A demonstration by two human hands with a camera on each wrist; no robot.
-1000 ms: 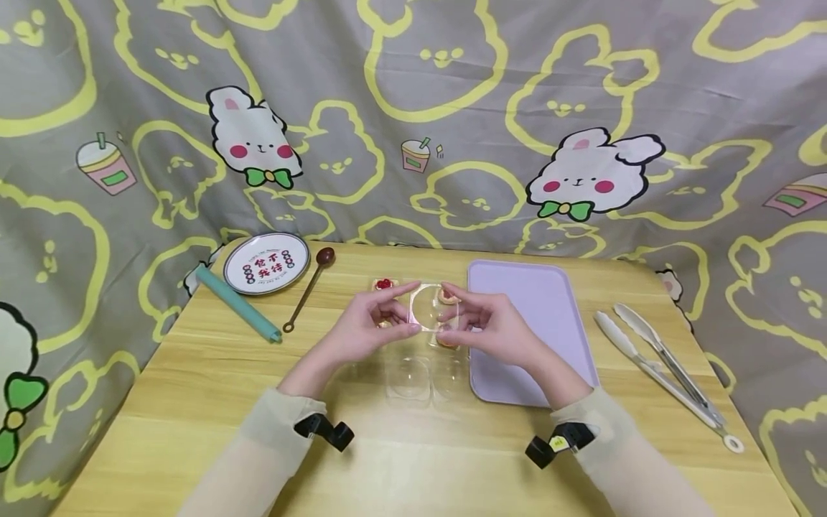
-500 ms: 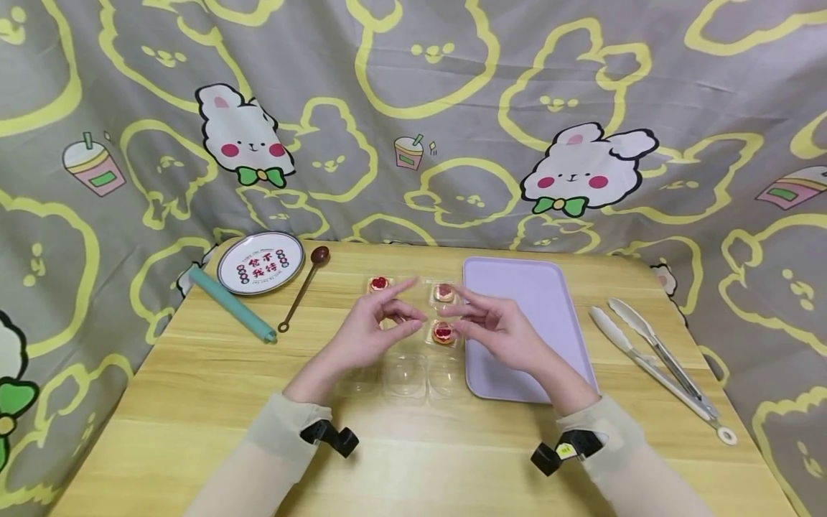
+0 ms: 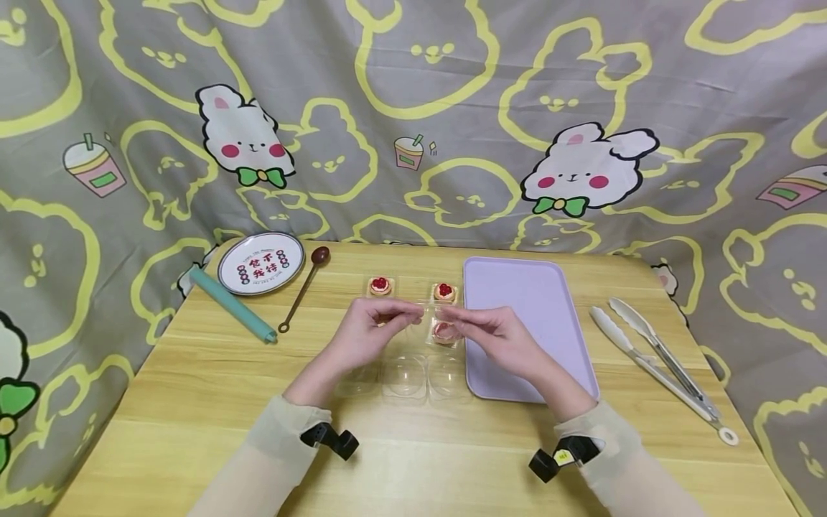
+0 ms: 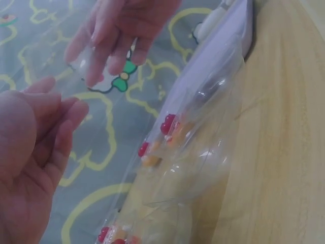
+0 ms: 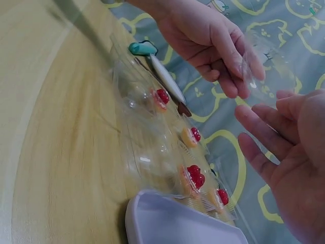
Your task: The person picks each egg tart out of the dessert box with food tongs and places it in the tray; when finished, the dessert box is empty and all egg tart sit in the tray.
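Between my hands is a clear plastic dome lid [image 5: 271,71], raised above the table and faint in the head view. My left hand [image 3: 367,329] pinches its left edge between thumb and fingers. My right hand [image 3: 497,334] holds the opposite edge the same way. Beneath and beyond them sit small tarts topped with red berries, in clear plastic boxes: one tart [image 3: 381,286] at the back left, another tart [image 3: 444,292] at the back right. A third tart [image 3: 442,332] shows beside the right fingertips. The right wrist view reveals a further tart [image 5: 161,98], which the left hand hides from the head camera.
Clear domed lids [image 3: 405,375] of the boxes lie nearer the person. At right are a lilac tray [image 3: 530,287] and metal tongs [image 3: 659,366]. On the left lie an oval plate [image 3: 261,263], a brown long-handled spoon [image 3: 304,291] and a teal rod [image 3: 232,305]. A patterned curtain [image 3: 362,64] hangs behind.
The lid, earlier facing the camera, has tilted to nearly edge-on. Fingertips and thumbs of both hands have come closer together. The back right tart now shows more fully.
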